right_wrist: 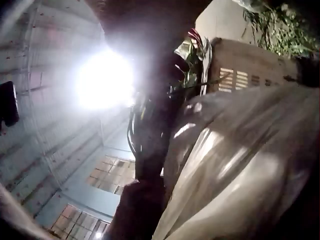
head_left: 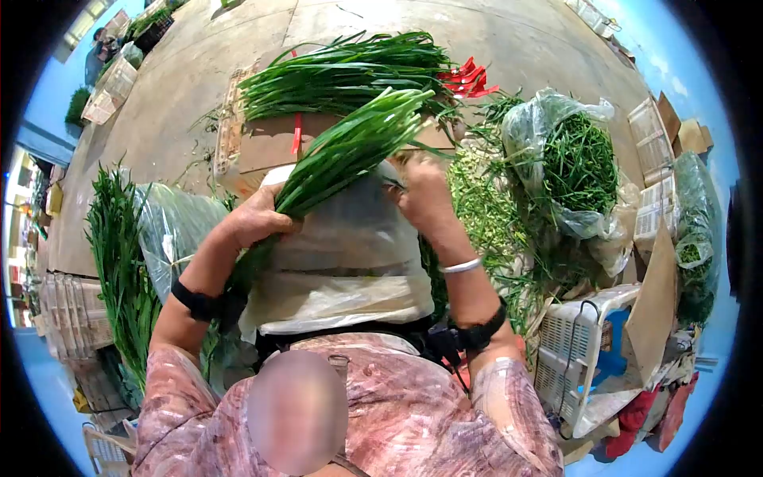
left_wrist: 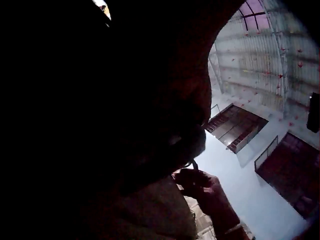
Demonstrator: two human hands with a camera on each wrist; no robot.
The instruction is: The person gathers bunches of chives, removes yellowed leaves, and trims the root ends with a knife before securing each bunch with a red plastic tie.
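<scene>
In the head view my left hand [head_left: 261, 216] grips a bunch of garlic chives [head_left: 350, 147] around its leaves, thumb across the front. The bunch slants up to the right, its pale stem ends at the upper right. My right hand [head_left: 427, 191] is just below those ends, blurred, fingers curled, with a scrap of chive leaf [head_left: 393, 185] at the fingertips. A clear plastic apron [head_left: 342, 238] covers the lap beneath both hands. The left wrist view is mostly dark; the right wrist view shows mainly the plastic apron [right_wrist: 235, 165].
Ahead, more chives [head_left: 342, 79] lie on a cardboard-topped crate [head_left: 278, 143], beside red ties [head_left: 470, 79]. Scattered trimmings [head_left: 485, 199] and a plastic bag of greens [head_left: 576, 163] are on the right, with a white crate [head_left: 576, 342] nearer. Upright chives [head_left: 119, 254] stand on the left.
</scene>
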